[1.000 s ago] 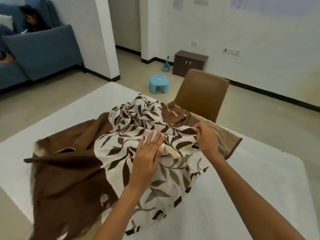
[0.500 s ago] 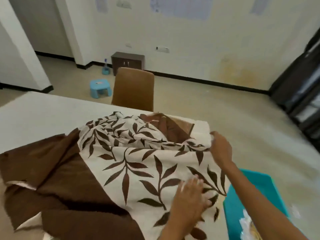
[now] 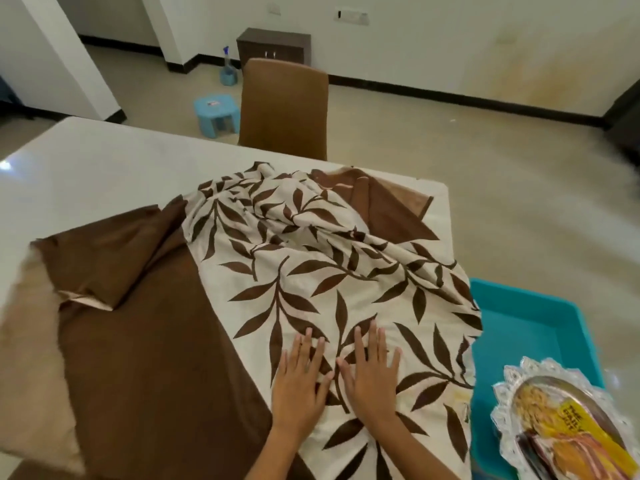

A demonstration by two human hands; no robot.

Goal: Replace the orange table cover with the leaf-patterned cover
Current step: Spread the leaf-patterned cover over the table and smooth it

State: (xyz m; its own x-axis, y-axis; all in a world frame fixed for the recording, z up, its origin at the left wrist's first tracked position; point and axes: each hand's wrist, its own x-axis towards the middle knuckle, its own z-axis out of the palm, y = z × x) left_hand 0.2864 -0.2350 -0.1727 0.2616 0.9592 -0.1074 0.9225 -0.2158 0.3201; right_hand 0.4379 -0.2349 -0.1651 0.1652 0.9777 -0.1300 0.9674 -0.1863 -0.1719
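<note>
The leaf-patterned cover [image 3: 311,271], cream with dark brown leaves and a plain brown border, lies partly spread and still rumpled at its far end over the right part of the white table [image 3: 104,174]. My left hand [image 3: 299,382] and my right hand [image 3: 372,375] lie flat side by side on the near part of the cover, fingers straight and pressing the cloth down. The brown border spreads to the left of my hands, with a folded-over corner. No orange cover is in view.
A brown chair [image 3: 284,109] stands at the table's far edge. A teal tub [image 3: 530,327] sits to the right, beside a lace-edged plate [image 3: 568,424] with packets. On the floor beyond are a blue stool [image 3: 216,112], a spray bottle [image 3: 227,69] and a small dark cabinet [image 3: 273,45].
My right hand let go of the cover's far right edge and came back beside my left hand. Both now press flat on the near cloth. The cover lies more spread.
</note>
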